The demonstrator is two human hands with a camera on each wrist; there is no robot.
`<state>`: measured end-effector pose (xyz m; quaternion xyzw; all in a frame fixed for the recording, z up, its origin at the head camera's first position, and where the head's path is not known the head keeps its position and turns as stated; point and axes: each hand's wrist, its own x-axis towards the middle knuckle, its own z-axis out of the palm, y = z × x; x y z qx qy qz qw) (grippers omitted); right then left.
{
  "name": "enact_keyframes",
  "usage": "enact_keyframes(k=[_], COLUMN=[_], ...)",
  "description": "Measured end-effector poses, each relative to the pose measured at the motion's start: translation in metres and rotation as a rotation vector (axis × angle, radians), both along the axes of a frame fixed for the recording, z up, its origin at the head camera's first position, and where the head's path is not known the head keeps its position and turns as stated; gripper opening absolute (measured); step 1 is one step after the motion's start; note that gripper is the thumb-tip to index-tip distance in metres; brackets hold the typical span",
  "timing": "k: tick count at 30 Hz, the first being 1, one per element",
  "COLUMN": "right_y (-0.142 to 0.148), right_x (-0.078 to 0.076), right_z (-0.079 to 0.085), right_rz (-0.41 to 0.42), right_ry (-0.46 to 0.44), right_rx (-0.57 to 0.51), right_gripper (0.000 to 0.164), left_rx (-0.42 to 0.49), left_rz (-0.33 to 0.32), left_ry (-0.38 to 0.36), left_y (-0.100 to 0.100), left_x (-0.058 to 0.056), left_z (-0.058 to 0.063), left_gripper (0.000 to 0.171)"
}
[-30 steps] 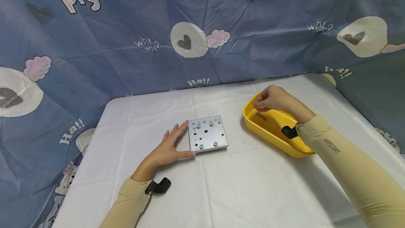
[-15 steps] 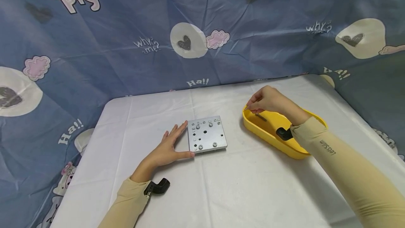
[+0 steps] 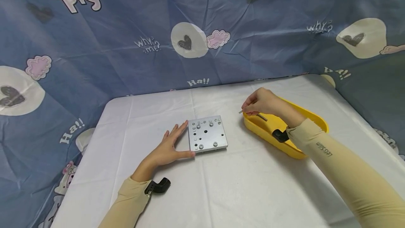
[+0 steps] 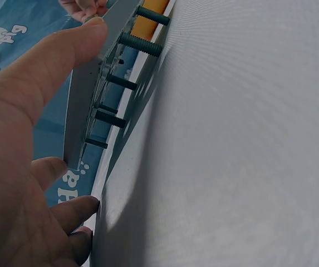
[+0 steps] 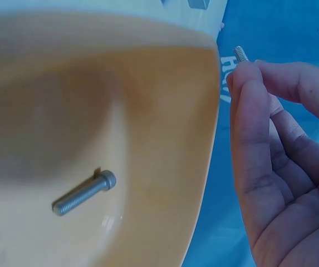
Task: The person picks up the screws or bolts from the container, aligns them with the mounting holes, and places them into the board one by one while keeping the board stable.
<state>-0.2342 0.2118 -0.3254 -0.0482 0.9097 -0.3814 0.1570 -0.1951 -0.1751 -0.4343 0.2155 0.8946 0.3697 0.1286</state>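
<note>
A silver metal plate (image 3: 211, 135) with several holes and socket-head bolts lies on the table. My left hand (image 3: 165, 152) is spread at its left side, thumb at the near corner and a fingertip at the far corner. Threaded bolt ends (image 4: 141, 44) stick out beneath the plate in the left wrist view. My right hand (image 3: 263, 102) is over the left end of the yellow tray (image 3: 267, 137). Between thumb and fingers it pinches a small screw (image 5: 240, 54), whose threaded tip shows while its head is hidden. Inside the tray lies a larger socket-head bolt (image 5: 84, 194).
White cloth (image 3: 246, 192) covers the table. A blue printed curtain (image 3: 126, 59) hangs behind it and along the sides. The tray's raised wall stands between its inside and the plate.
My right hand has moved left with the screw, from above the tray's inside to its left rim, where the screw pokes past the edge. My left hand and the plate stay put.
</note>
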Motion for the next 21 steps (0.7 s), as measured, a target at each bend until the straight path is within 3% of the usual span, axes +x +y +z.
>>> enact_keyframes(k=[21], right_y=[-0.031], right_x=[0.006], right_z=[-0.01], right_rz=[0.119], right_ry=[0.011], right_rx=[0.0], right_gripper=[0.014], left_rx=[-0.01], left_rz=[0.0], left_ry=[-0.001], left_y=[-0.002], left_x=[-0.001], left_z=[0.001], left_gripper=[0.121])
